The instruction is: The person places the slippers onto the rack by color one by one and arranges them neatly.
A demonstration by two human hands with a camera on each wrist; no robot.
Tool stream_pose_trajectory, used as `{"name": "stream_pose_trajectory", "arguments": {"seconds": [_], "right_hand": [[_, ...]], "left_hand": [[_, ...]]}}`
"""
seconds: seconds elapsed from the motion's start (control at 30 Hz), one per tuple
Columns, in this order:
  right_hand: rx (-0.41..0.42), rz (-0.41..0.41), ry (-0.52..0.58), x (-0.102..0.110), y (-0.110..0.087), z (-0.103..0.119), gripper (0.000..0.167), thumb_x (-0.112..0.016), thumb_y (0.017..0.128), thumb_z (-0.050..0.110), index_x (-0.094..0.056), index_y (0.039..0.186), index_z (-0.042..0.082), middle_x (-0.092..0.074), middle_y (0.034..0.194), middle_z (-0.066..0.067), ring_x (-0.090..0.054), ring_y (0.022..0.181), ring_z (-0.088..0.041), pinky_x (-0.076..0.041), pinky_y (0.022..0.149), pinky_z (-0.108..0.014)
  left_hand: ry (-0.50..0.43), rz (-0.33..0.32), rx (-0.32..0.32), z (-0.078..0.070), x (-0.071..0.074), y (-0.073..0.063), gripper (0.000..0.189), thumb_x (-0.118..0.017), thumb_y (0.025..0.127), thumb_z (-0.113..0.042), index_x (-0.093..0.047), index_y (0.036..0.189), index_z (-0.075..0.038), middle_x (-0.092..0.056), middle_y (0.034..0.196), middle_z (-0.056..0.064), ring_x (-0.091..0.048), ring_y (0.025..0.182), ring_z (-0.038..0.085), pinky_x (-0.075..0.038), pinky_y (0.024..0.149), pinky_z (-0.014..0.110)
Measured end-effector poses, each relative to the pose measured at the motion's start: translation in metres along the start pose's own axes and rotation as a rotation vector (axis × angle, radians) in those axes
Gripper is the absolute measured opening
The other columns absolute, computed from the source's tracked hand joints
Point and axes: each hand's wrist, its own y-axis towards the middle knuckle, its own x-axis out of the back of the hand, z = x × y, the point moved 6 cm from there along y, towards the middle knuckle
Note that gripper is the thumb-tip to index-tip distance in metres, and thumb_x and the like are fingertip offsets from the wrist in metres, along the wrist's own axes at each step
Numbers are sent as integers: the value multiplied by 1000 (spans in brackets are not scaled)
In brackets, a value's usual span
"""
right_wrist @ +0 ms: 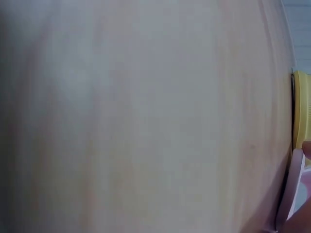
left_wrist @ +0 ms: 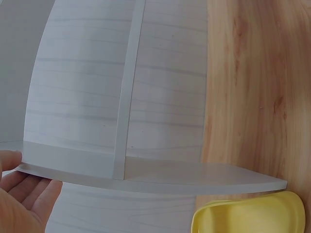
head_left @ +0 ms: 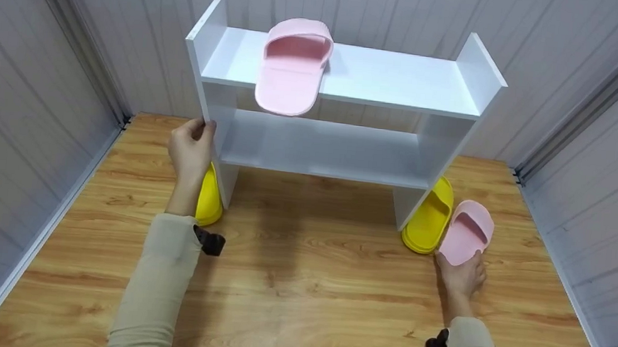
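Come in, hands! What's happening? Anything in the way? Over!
Left hand gripping side of white shelf. Right hand holding pink slipper by heel. Other pink slipper on top. Yellow shoe close beside held one, maybe in way.

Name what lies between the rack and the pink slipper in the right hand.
A yellow slipper lies between the rack and the pink slipper, as the head view shows.

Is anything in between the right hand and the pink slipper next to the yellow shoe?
Nothing visible: the right hand holds the pink slipper by its near end. The yellow shoe sits to the slipper's left, not between them.
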Motion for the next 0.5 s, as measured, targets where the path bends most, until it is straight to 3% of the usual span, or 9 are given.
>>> {"name": "stream_pose_trajectory", "arguments": {"seconds": [0.27,0.5], "right_hand": [[-19,23,-38,2,4,-1,101,-68,72,31,0,137,-6,-16,133,-35,-8,122,-46,-3,98,-48],[43,-8,-79,4,4,1,102,-71,70,32,-3,135,-9,-23,126,-38,-16,117,-48,-6,97,-48]], "left_hand": [[-4,0,-12,-1,-1,-1,24,-54,87,-11,-63,100,7,-64,91,16,-59,78,20,-46,71,29],[4,-8,-29,-2,-1,-1,24,-54,87,-11,-64,98,7,-64,90,15,-59,77,20,-46,70,30]]}}
